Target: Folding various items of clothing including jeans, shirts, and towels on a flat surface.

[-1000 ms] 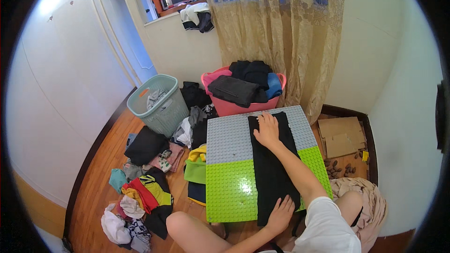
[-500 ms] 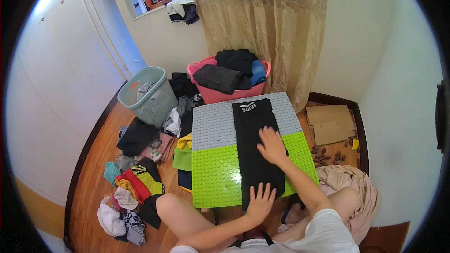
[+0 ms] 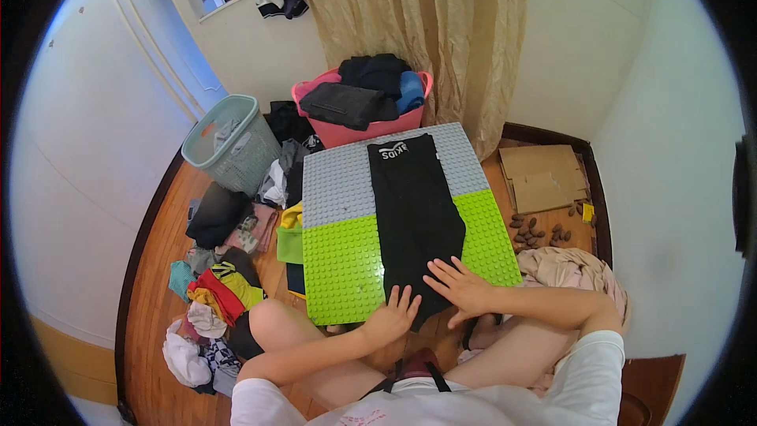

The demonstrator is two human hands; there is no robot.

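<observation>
Both hands are flat and open, fingers spread, pressing down on the near end of the black garment (image 3: 415, 209), not gripping anything. The left hand (image 3: 392, 317) sits at the garment's bottom-left corner, partly over the edge of the board (image 3: 341, 213). The right hand (image 3: 461, 288) is just beside it at about 2 o'clock, fully on the fabric.

The garment is laid out long and narrow, running from the hands straight toward 12 o'clock, down the middle of the board, with a small white print at its far end. The board is a studded plate lying on the floor, green on the near half, grey on the far half.

Going outward: at 12 o'clock, touching the far edge of the board, there's a pink basket (image 3: 355, 128) heaped with dark clothes and a blue piece. A tan curtain (image 3: 426, 24) hangs behind it. At about 10 o'clock stands a teal hamper (image 3: 233, 150) with a few bits in it. Between the hamper and the board, and all the way down to 8 o'clock, is a pile of clothes (image 3: 217, 284) spread on the wood floor: black, red, yellow, white stuff. At 2 o'clock there's flattened cardboard (image 3: 544, 177) with small brown lumps scattered near it, can't tell what they are. At 3 o'clock, close to the right arm, a beige cloth (image 3: 572, 268) is bunched up.
</observation>
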